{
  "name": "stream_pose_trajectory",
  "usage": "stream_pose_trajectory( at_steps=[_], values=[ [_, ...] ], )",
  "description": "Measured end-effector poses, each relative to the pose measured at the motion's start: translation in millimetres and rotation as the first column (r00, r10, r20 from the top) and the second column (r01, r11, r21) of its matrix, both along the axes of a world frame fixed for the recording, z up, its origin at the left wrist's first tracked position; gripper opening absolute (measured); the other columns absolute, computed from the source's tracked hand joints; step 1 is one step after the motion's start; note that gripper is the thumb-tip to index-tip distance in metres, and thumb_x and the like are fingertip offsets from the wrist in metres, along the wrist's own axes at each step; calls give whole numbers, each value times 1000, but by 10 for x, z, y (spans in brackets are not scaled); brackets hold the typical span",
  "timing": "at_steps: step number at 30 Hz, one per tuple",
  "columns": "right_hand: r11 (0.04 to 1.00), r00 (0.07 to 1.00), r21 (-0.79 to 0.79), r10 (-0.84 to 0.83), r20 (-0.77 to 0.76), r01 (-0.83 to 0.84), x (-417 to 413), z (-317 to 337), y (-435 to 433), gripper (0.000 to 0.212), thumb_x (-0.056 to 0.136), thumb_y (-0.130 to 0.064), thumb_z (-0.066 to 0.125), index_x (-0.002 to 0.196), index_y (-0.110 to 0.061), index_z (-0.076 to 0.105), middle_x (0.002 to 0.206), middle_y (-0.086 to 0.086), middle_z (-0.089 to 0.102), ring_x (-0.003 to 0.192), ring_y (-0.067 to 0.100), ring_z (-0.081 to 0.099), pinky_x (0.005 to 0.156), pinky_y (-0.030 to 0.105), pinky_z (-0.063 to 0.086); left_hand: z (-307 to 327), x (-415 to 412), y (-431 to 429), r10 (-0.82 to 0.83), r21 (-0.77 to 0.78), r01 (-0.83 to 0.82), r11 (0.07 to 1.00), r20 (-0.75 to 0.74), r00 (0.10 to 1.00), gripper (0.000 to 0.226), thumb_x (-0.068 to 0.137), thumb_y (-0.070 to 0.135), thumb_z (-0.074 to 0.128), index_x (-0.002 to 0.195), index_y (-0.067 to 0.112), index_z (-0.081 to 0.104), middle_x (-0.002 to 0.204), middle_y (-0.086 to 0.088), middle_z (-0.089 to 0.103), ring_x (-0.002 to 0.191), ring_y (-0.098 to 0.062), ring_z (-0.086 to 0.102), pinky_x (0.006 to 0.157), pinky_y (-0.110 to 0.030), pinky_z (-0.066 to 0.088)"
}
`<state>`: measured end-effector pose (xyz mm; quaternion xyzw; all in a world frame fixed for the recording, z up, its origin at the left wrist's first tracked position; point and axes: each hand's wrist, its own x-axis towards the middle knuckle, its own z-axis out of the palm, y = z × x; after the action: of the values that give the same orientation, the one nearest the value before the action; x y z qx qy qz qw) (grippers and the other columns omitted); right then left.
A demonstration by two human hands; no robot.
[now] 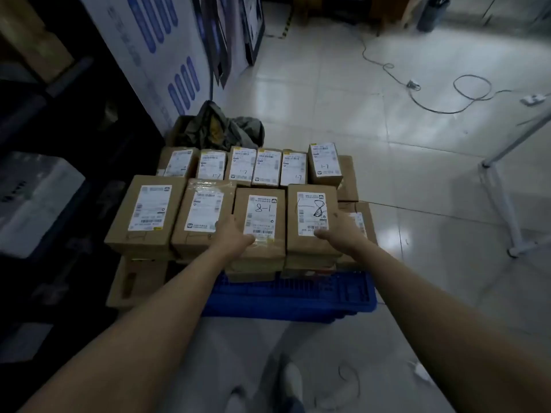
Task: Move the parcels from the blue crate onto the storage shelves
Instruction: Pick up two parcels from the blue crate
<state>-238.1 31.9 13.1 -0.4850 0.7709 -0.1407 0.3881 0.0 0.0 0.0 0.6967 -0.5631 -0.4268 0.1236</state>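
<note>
A blue crate (292, 296) sits on the tiled floor, piled with brown cardboard parcels that carry white labels. Two front parcels lie side by side: one marked "8-1" (261, 216) and one marked "1-8" (310, 216). My left hand (235, 236) grips the left edge of the "8-1" parcel, thumb on top near its barcode. My right hand (343, 231) grips the right edge of the "1-8" parcel, thumb on its top. The fingers of both hands are hidden down the parcels' sides. A back row of several smaller parcels (268, 166) stands behind.
Dark storage shelves (44, 120) rise on the left, with a white box (35, 204) on one level. A dark bag (220, 126) lies behind the parcels by a leaning white-and-blue board (155, 55). Cables (447, 93) trail over the floor. White stand legs (504, 204) are at the right.
</note>
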Motion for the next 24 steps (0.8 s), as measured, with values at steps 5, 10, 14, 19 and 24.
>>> stream_pose_trajectory(
  at_steps=[5,10,14,19,24],
  values=[
    [982,962,93,-181,205,165,-182,-296,-126,57,86,-17,70,133,-10,39,125,11,61,114,27,59,95,40,48,-254,-86,-130,13,20,-15,1000,73,997,58,84,18,69,132,8,39,129,-12,52,89,-15,48,53,-16,34],
    [964,912,150,-259,318,221,-283,-505,-236,36,88,-17,67,119,-13,48,126,11,60,103,20,58,81,32,48,-311,-156,-262,14,28,-20,999,210,978,38,81,26,69,112,10,54,102,-5,64,77,-16,52,55,-24,36],
    [938,858,278,-309,410,205,-370,-629,-260,49,84,-33,71,123,-19,44,128,10,55,97,24,60,81,43,55,-319,-215,-345,44,140,-83,987,257,965,46,81,37,67,116,9,57,111,-10,57,100,-26,54,78,-35,48],
    [898,739,371,-414,531,236,-419,-842,-214,70,79,-42,74,137,-20,42,125,11,60,108,34,62,89,54,53,-320,-167,-433,129,231,-173,957,194,972,70,80,38,68,136,5,42,144,-21,31,125,-36,41,103,-44,39],
    [876,658,423,-461,595,231,-474,-895,-182,61,82,-43,70,134,-25,45,119,10,66,103,32,65,76,45,58,-403,-202,-303,188,182,-224,957,196,962,53,83,32,66,125,3,51,138,-21,38,120,-33,44,103,-45,40]
  ],
)
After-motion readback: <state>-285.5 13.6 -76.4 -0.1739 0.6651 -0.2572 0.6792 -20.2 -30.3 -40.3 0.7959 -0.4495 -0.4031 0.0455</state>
